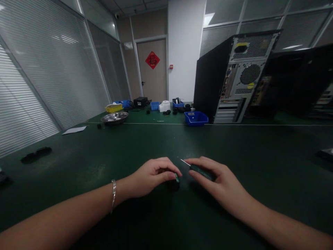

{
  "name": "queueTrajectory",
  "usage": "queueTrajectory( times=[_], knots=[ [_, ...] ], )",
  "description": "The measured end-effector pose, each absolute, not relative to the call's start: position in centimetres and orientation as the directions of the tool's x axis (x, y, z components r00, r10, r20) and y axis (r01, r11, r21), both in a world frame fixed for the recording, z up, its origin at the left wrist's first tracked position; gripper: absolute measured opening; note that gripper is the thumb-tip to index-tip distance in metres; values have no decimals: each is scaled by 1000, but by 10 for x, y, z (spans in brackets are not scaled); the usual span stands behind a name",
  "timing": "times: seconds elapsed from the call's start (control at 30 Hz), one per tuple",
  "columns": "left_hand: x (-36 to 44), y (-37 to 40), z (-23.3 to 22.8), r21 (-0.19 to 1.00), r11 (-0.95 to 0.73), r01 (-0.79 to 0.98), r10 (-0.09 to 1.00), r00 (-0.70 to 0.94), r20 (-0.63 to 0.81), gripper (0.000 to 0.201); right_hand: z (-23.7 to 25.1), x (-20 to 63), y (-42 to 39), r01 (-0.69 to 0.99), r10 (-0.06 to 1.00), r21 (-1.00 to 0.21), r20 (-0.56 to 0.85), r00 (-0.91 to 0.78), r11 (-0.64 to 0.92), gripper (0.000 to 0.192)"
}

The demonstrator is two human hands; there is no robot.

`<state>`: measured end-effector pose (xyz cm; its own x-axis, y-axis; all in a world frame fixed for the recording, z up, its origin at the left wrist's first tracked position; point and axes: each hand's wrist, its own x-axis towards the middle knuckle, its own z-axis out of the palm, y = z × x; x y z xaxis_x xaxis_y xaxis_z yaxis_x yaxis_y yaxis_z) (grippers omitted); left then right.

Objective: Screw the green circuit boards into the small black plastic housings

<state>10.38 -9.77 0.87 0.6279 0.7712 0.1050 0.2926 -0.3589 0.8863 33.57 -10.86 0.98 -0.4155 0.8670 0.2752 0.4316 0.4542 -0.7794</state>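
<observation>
Green matting covers the worktop [104, 163], and both hands rest on it close together near the front edge. The left hand [152, 175], a bracelet [113, 194] on its wrist, is curled narrowly over a small dark part [176, 181] with a green tip, pinned under thumb and fingers. Just beside it the right hand [213, 180] grips a green-handled screwdriver [199, 170], its thin blade pointing toward the left hand. Farther back sit a blue bin [196, 118] and a metal bowl [114, 118]. A computer tower [234, 76] stands upright behind the bin, its rear panel showing.
</observation>
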Motion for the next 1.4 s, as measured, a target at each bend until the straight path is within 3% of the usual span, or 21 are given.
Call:
queueTrajectory(
  times=[0.23, 0.4, 0.67, 0.87, 1.0, 1.2, 1.4],
  knots=[
    [108, -100, 9, 677, -625, 388, 630, 763, 145, 20, 9, 335, -108, 406, 873, -805, 262, -411, 432, 25],
    [110, -102, 11, 650, -622, 437, 655, 746, 124, 21, 9, 336, -108, 403, 873, -806, 264, -410, 433, 25],
    [107, -104, 9, 708, -557, 433, 717, 682, 147, 26, 8, 338, -108, 402, 865, -800, 268, -425, 445, 24],
    [109, -110, 15, 632, -574, 521, 720, 689, 85, 57, 4, 337, -109, 427, 829, -766, 238, -506, 481, 28],
    [111, -111, 16, 581, -617, 531, 690, 721, 73, 45, 3, 337, -114, 480, 795, -706, 195, -575, 521, 29],
    [106, -105, 11, 699, -537, 473, 743, 658, 126, 37, 3, 335, -115, 532, 768, -630, 170, -617, 566, 17],
    [105, -100, 10, 794, -484, 367, 729, 671, 134, 37, 2, 333, -113, 494, 750, -641, 201, -630, 587, 6]
  ],
)
